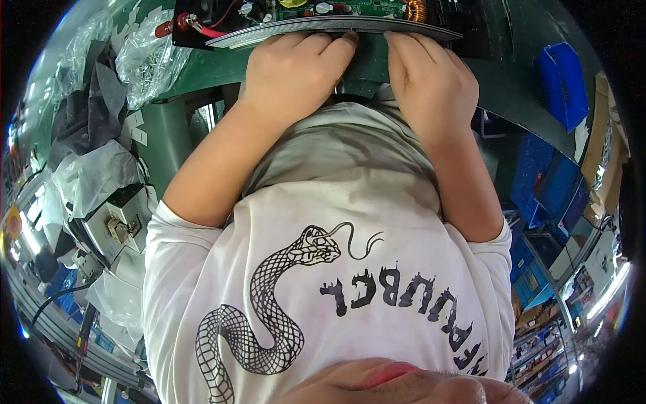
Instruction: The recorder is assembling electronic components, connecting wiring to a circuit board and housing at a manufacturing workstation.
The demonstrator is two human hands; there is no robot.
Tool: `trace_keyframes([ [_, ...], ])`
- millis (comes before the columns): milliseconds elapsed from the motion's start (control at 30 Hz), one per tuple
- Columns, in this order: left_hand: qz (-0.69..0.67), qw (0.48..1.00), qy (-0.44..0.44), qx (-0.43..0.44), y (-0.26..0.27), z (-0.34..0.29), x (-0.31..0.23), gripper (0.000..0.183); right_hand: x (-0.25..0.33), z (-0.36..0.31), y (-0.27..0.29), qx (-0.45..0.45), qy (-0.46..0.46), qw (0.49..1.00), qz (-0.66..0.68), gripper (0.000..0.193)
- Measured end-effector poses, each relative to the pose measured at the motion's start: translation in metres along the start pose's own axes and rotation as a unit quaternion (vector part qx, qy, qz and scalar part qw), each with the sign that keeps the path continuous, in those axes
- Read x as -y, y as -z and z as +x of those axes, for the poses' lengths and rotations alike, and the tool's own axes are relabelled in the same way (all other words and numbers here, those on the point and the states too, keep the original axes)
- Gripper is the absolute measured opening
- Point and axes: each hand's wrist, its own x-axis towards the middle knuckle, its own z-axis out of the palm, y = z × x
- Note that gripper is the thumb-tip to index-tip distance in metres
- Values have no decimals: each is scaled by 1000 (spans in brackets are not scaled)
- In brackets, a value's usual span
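At the top centre of the frame, a grey metal plate (336, 25) sits just below a green circuit board (303, 11). The left hand (294, 75) and right hand (435, 82) curl at its near edge, spaced apart, seemingly for even steadying; hidden fingertips leave any grip uncertain.

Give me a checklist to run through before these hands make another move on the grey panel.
1. Left hand at the grey panel's near edge: ok.
2. Right hand at the same edge, apart from the left: ok.
3. Firm grip by both hands: cannot tell; the finger contact is partly hidden.
4. Green circuit board beyond the panel fully in view: not ok; the picture's top edge cuts it off.
5. Red connector clear of both hands: ok; it sits left of them.
6. Blue bin clear of the right hand: ok.
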Motion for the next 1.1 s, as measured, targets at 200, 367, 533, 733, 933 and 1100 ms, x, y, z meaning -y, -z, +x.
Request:
trace_keyframes([
  [200, 3, 1000, 16, 8, 4, 4, -2, 23, 1, 3, 0, -5, -8, 1000, -12, 8],
  [367, 12, 998, 36, 42, 8, 7, -8, 18, 2, 6, 3, 4, -24, 1000, -14, 8],
  [533, 3, 998, 57, 20, 7, 7, -10, 16, 0, 6, 3, -2, -25, 1000, -6, 12],
  [733, -8, 996, 78, 48, 9, 3, -11, 17, -9, 2, -4, -72, -29, 997, 5, 18],
  [933, 10, 977, -44, -209, 11, 11, -2, 20, 10, 21, 15, -28, -23, 999, 36, 41],
  [1100, -158, 941, -32, -297, -12, 33, 16, 35, -8, 25, -20, -214, 7, 936, 279, 49],
])
